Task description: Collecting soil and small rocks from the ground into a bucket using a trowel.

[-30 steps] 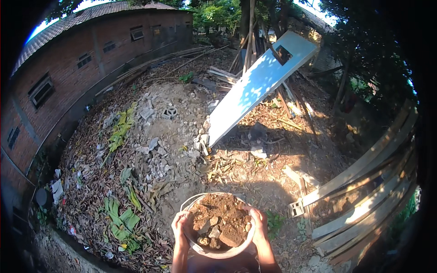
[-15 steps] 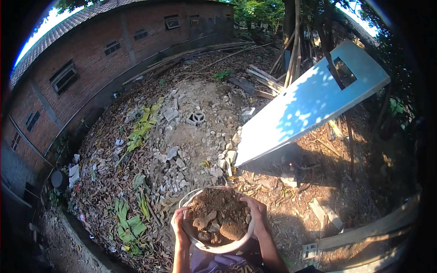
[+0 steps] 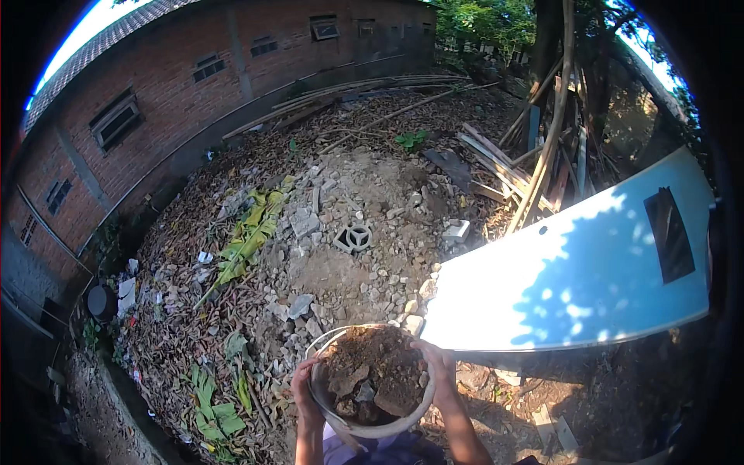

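Between my two hands is a pale bucket (image 3: 425, 404) filled with brown soil and chunks of rubble (image 3: 370, 370), held in front of my body. My left hand (image 3: 304, 384) grips its left side near the rim, fingers wrapped against the wall. On the opposite side my right hand (image 3: 439, 372) is closed on the rim. The bucket's thin wire handle (image 3: 329, 332) lies over the far left edge. Just beyond the bucket begins a mound of grey dirt and broken stones (image 3: 333, 271).
A large light-blue and white panel (image 3: 496, 302) with a rectangular cutout leans at the right. On the mound sits a round-patterned concrete vent block (image 3: 353, 239). Wooden poles (image 3: 552, 147) stand far right; a brick building (image 3: 178, 93) runs along the left. Banana leaves (image 3: 213, 407) lie left.
My view has shifted, so the mound and building sit further right. The panel appears lower and flatter on the right. Both hands still hold the bucket.
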Action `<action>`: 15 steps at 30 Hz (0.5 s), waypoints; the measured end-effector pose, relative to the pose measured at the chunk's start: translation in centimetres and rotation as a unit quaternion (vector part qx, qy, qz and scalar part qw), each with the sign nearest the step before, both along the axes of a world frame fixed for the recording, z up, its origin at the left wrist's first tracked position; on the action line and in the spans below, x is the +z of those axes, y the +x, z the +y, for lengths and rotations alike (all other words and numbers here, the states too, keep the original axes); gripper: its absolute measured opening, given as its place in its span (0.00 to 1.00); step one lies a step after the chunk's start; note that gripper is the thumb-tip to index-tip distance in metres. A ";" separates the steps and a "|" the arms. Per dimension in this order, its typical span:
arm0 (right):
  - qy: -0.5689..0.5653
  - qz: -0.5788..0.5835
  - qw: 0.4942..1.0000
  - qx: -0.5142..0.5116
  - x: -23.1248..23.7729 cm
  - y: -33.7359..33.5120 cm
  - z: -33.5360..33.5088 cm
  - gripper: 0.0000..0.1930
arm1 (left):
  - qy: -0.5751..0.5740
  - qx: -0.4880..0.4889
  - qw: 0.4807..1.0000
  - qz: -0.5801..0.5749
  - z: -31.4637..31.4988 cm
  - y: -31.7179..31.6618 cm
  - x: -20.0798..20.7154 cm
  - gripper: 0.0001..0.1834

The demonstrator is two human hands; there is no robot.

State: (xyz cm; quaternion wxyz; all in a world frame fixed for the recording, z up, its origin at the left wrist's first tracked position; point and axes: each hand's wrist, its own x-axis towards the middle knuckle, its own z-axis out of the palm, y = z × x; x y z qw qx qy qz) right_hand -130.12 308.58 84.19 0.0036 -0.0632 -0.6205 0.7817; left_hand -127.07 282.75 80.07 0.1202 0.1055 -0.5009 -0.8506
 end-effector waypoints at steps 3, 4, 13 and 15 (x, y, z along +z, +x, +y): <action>0.010 -0.053 0.999 -0.009 -0.7 -8.4 -2.0 0.24 | 0.040 -0.060 0.997 0.021 -2.2 -9.6 -1.0 0.29; 0.043 -0.060 0.997 -0.026 -0.8 -11.5 -1.6 0.23 | 0.066 -0.071 0.995 0.035 -2.3 -12.9 -0.1 0.29; 0.008 -0.090 0.992 -0.083 8.2 -34.3 -5.1 0.24 | 0.047 -0.096 0.994 0.025 -5.6 -38.8 9.2 0.30; 0.020 -0.029 0.995 -0.094 8.7 -39.1 -5.1 0.24 | 0.051 -0.117 0.992 0.006 -5.6 -44.1 10.6 0.31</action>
